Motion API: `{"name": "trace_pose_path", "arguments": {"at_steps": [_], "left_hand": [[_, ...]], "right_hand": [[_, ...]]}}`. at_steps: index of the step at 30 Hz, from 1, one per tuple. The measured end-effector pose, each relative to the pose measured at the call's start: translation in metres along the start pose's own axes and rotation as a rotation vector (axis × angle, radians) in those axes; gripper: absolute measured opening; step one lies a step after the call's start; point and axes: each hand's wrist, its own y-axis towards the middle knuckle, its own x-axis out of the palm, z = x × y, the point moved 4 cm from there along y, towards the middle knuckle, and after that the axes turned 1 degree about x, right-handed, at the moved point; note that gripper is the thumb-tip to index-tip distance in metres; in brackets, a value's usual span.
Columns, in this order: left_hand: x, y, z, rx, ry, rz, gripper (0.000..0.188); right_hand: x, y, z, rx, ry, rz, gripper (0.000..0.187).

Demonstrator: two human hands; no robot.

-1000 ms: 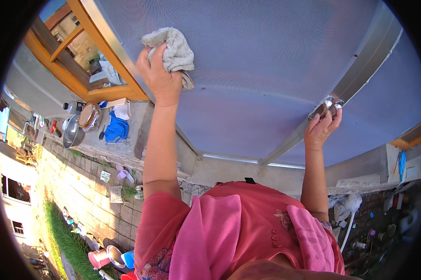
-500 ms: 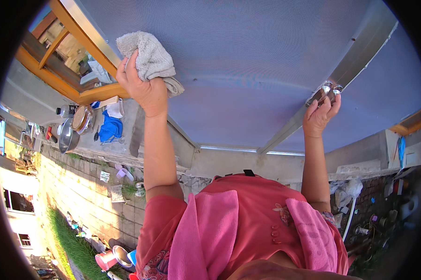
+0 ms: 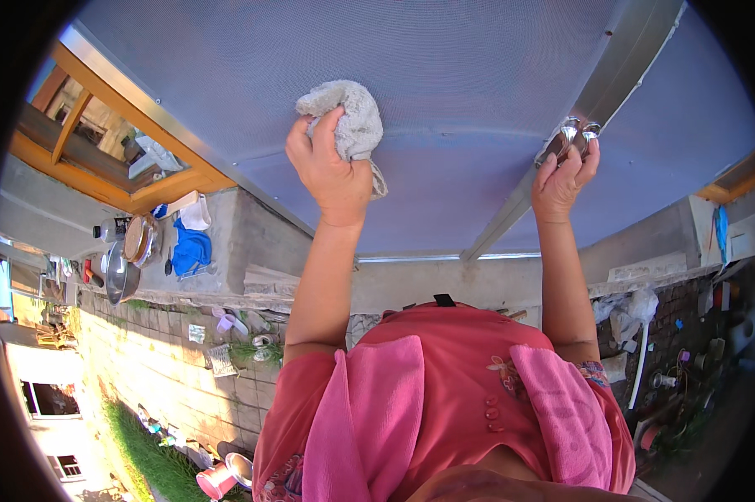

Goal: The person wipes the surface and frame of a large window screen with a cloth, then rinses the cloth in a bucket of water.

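A crumpled light-grey terry cloth (image 3: 356,117) is gripped in my left hand (image 3: 334,180), against the bluish mesh screen (image 3: 469,75). One end of it hangs down past my wrist. My right hand (image 3: 560,186) is raised on the other side, its fingers curled on a shiny metal door handle (image 3: 570,134) with two rounded knobs. That handle is fixed to the metal frame strip (image 3: 632,67), which runs down between two screen panels. Part of the handle is hidden behind my fingers.
To the left are a wood-framed window (image 3: 101,125) and a concrete ledge (image 3: 218,243) with a blue cloth (image 3: 191,247) and a metal basin (image 3: 122,272). Below lies a paved yard (image 3: 168,360) with grass. Clutter and a white pole (image 3: 637,376) stand at the right.
My left hand has slid the cloth rightward and slightly down across the screen. My right hand stays on the handle, while the whole view has shifted a little.
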Motion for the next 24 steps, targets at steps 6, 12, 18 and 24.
{"name": "trace_pose_path", "arguments": {"at_steps": [6, 12, 18, 24], "left_hand": [[0.026, 0.006, 0.049, 0.146, -0.045, -0.094, 0.057], [-0.026, 0.037, 0.021, 0.006, -0.195, 0.262, 0.044], [-0.122, 0.04, -0.061, -0.296, -0.723, 0.681, 0.042], [-0.135, -0.028, -0.095, -0.542, -0.72, 0.627, 0.043]], "right_hand": [[0.001, 0.001, -0.001, -0.017, 0.002, 0.008, 0.042], [-0.002, 0.003, 0.0, -0.022, 0.007, -0.017, 0.043], [0.002, 0.0, 0.002, -0.036, 0.031, 0.003, 0.042], [0.005, -0.001, 0.005, -0.065, 0.037, 0.025, 0.041]]}}
